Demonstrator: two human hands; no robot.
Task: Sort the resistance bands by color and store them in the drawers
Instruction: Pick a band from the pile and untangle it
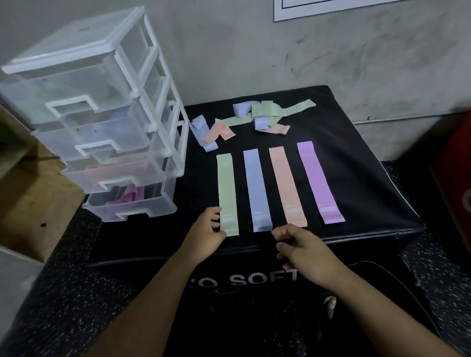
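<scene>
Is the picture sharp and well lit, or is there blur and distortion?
Head view: light is dim and even, with soft shadows; the drawer unit leans and bends from wide-angle distortion; the print on the green band is too faint to read.
</scene>
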